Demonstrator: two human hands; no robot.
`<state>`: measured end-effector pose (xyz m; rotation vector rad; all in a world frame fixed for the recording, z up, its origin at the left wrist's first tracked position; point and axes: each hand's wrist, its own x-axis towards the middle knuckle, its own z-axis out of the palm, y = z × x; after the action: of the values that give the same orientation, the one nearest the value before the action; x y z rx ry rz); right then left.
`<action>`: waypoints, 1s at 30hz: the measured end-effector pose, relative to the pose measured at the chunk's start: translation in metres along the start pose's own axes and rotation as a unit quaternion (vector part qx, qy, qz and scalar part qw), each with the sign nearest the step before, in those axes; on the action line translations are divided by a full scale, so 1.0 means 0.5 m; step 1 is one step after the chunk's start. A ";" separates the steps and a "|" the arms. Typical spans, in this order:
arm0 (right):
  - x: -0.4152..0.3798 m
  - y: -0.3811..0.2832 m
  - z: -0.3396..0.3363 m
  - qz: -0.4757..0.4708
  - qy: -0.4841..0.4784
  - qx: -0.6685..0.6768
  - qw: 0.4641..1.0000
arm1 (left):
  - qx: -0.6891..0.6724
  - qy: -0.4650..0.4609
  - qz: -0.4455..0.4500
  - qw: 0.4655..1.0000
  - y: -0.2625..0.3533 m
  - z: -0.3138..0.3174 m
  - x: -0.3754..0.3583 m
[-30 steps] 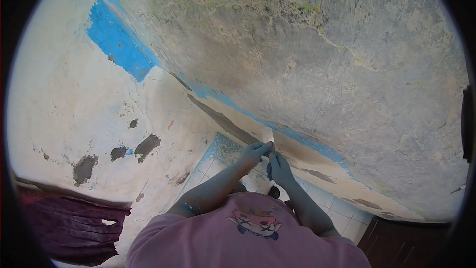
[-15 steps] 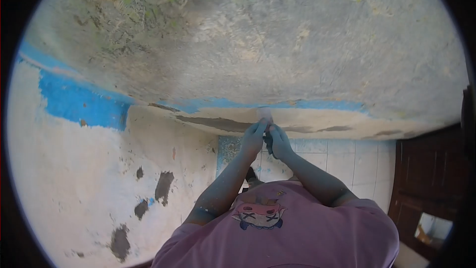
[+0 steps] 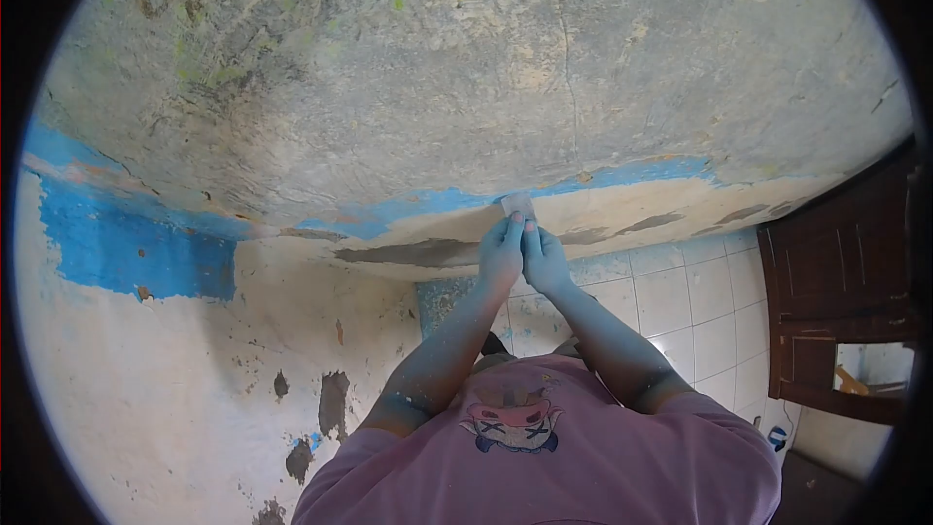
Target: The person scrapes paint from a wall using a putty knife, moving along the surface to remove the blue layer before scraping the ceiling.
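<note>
My left hand [image 3: 501,255] and my right hand [image 3: 545,258] are side by side, both closed around a scraper [image 3: 518,204]. Its flat, pale blade sticks out beyond my thumbs and meets the wall at the lower edge of a blue paint strip [image 3: 428,204]. The handle is hidden inside my hands. Bare grey plaster [image 3: 466,87] spreads above the strip, and cream paint [image 3: 573,209] with grey bare patches lies below it. Pale blue dust covers my hands and forearms.
The left side wall [image 3: 282,331] meets this wall in a corner and has a blue patch [image 3: 146,243] and several bare spots. White floor tiles [image 3: 671,301] lie below, scattered with paint flakes. Dark wooden furniture [image 3: 841,282] stands at the right.
The view has turned, so the wall strip now slopes up to the right and more floor shows. The blade is slightly higher in view, and the dark handle is no longer visible below my hands.
</note>
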<state>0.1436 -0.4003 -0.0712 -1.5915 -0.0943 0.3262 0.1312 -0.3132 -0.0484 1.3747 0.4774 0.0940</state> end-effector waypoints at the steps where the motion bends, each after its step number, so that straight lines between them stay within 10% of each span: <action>1: 0.003 -0.005 0.001 0.008 -0.002 0.015 1.000 | 0.012 0.007 0.018 1.000 0.005 0.000 0.006; 30: -0.009 0.048 -0.011 0.009 0.003 -0.012 1.000 | 0.000 0.001 0.008 1.000 -0.040 -0.002 -0.003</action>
<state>0.1372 -0.4080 -0.0944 -1.6176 -0.0798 0.3349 0.1253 -0.3167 -0.0673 1.3793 0.4684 0.1084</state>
